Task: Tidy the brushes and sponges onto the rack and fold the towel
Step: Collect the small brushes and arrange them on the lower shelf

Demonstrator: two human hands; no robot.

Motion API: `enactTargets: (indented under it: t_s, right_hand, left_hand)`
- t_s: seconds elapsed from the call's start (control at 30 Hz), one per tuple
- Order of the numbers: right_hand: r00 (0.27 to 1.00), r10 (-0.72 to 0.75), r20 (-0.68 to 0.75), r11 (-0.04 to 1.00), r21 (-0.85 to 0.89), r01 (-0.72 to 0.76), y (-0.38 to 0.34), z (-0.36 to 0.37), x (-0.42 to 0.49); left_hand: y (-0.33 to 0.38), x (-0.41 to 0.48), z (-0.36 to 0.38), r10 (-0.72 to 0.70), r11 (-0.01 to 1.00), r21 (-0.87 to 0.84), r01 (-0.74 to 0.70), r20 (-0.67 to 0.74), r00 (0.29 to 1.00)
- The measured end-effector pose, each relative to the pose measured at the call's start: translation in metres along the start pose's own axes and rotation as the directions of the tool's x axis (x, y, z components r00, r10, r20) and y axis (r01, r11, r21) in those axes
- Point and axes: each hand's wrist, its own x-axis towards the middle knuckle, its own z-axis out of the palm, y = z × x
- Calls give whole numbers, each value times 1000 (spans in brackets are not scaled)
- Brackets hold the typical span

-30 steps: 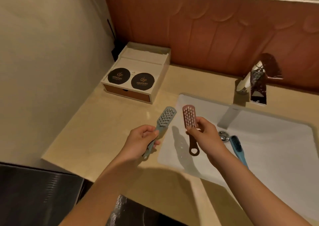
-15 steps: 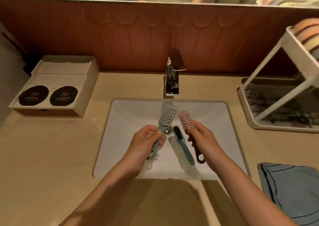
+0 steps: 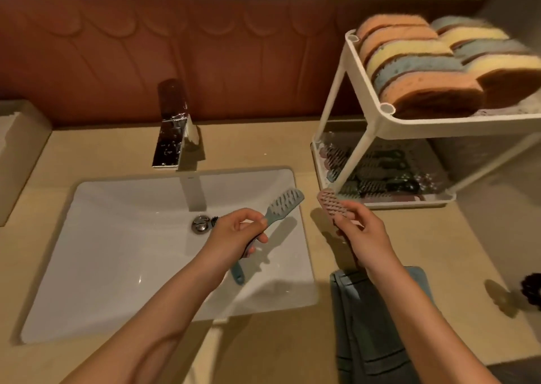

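Observation:
My left hand (image 3: 234, 237) grips a blue-grey brush (image 3: 281, 206) by its handle, bristle head pointing up-right over the sink's right side. My right hand (image 3: 363, 234) holds a pink brush (image 3: 332, 205), its head close to the front left corner of the white two-tier rack (image 3: 363, 96). Several sponges (image 3: 415, 61) stand in rows on the rack's top shelf; several brushes (image 3: 377, 172) lie on the bottom tray. A third blue brush (image 3: 237, 275) lies in the sink, mostly hidden under my left hand. A blue-grey towel (image 3: 369, 331) lies on the counter under my right forearm.
The white sink (image 3: 123, 254) has a chrome drain (image 3: 200, 224) and a chrome faucet (image 3: 172, 137) behind it. A cream box (image 3: 17, 155) sits at the far left. A dark object (image 3: 531, 288) lies at the right edge of the beige counter (image 3: 480, 249).
The view has swung right, bringing the rack and sponges into sight. Both hands, each with its brush, have moved right toward the rack; the pink brush is now beyond the sink's edge.

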Motion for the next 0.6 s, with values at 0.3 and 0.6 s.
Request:
enactTargets:
  t_s: [0.3,0.6]
  right_hand:
    - [993,-60,-98,994,-99,50,13,-70,50]
    - [982,-21,-189,990,-140,-6,-6,-123,125]
  left_hand:
    - [12,27,69,54,987,143,-69,103,993]
    - [18,44,104,171,930,288,-229,212,962]
